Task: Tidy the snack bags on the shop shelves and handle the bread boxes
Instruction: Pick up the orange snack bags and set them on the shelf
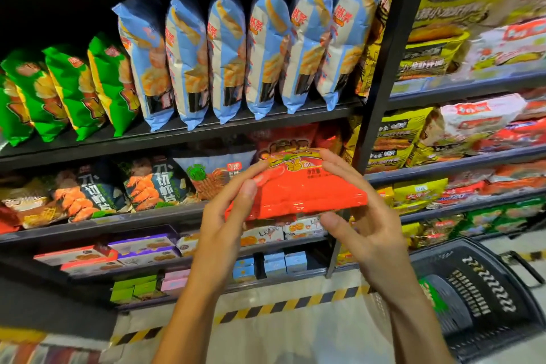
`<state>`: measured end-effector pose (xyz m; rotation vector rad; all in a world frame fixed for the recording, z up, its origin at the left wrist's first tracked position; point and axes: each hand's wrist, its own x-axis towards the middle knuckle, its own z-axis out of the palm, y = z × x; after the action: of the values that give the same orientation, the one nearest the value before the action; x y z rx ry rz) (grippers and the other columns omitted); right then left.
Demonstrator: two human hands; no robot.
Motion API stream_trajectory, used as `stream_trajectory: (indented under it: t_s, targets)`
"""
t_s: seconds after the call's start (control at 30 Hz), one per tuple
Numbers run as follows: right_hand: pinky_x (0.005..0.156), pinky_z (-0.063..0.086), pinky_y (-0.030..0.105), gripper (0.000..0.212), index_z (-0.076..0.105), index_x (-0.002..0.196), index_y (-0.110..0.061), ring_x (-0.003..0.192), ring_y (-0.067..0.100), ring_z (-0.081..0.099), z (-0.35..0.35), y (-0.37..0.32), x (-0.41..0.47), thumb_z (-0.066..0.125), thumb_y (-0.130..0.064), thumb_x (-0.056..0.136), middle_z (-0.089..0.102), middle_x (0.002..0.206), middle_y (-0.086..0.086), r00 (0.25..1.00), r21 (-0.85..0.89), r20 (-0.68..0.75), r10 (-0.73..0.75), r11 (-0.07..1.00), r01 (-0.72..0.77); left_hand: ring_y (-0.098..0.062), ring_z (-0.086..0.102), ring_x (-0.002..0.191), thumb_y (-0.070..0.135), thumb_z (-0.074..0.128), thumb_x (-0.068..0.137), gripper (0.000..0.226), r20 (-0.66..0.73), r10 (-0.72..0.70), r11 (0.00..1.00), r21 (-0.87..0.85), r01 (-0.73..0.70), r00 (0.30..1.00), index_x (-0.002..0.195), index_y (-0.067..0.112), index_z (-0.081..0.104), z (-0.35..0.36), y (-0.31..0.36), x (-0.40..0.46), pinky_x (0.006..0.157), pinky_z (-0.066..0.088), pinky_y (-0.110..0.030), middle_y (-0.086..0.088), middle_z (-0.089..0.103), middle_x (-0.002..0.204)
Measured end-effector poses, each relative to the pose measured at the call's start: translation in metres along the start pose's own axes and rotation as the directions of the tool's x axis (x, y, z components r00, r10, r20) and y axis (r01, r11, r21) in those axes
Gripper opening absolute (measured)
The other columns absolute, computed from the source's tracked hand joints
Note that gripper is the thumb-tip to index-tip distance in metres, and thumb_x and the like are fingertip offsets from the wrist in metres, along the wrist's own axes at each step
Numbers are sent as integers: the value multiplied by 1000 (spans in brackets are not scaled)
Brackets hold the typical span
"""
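Note:
A red snack bag point(298, 186) with a yellow top band is held in front of the second shelf, tilted with its bottom seam toward me. My left hand point(227, 216) grips its left edge, thumb on the front. My right hand point(363, 216) holds its right side, fingers over the top and thumb under the bottom. Behind it on that shelf stand more red bags point(283, 139), a pale blue bag point(215, 168) and dark shrimp-chip bags point(153, 183). Small boxes point(144, 248) lie on the lower shelves.
The top shelf carries several blue-and-white bags point(227, 53) and green bags point(74, 89). A black upright post point(384, 68) splits off the right-hand shelves of yellow and red packs point(428, 139). A black shopping basket point(478, 298) sits on the floor at right, beside hazard tape point(295, 303).

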<state>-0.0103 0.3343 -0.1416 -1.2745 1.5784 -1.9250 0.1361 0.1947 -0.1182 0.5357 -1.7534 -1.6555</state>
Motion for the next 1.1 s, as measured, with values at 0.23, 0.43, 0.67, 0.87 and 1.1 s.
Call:
stream_trajectory:
  t_s: [0.23, 0.43, 0.67, 0.87, 1.1]
  targets:
    - [110, 48, 41, 41, 67, 127, -23, 135, 19, 57, -3, 19, -8, 61, -52, 99, 67, 137, -6, 963, 39, -252, 91, 996, -83, -26, 67, 119, 25, 74, 90, 55, 191, -77, 994, 91, 60, 979, 142, 33, 59, 11, -8, -9, 89, 58, -28, 7, 59, 145]
    - [101, 55, 42, 19, 77, 104, -17, 116, 13, 69, -5, 27, -12, 67, -29, 92, 78, 114, -5, 889, 122, -425, 170, 984, -130, -31, 54, 138, 18, 75, 89, 64, 277, -118, 986, 144, 80, 954, 144, 44, 54, 20, -21, -16, 102, 56, -37, 7, 42, 160]
    - [99, 57, 45, 18, 78, 100, -26, 114, 10, 70, 3, 29, -15, 70, -35, 88, 78, 110, -10, 865, 170, -442, 239, 969, -181, -31, 78, 85, 26, 60, 95, 38, 95, -125, 988, 107, 115, 988, 131, 34, 69, 28, -18, -16, 75, 60, -25, -4, 57, 148]
    - [103, 54, 52, 22, 78, 103, -22, 116, 8, 69, 7, 27, -14, 70, -36, 88, 78, 112, -12, 875, 158, -415, 249, 967, -200, -29, 77, 69, 34, 50, 98, 36, -35, -133, 990, 53, 134, 991, 122, 24, 75, 32, -16, -12, 63, 61, -26, -14, 63, 140]
    - [105, 52, 45, 22, 77, 101, -17, 124, 9, 65, 6, 30, -18, 67, -34, 91, 75, 121, -9, 908, 170, -333, 255, 963, -208, -12, 68, 119, 37, 53, 104, 28, -19, 7, 993, 118, -5, 1000, 116, 33, 79, 21, -25, -18, 83, 58, -23, 11, 62, 144]
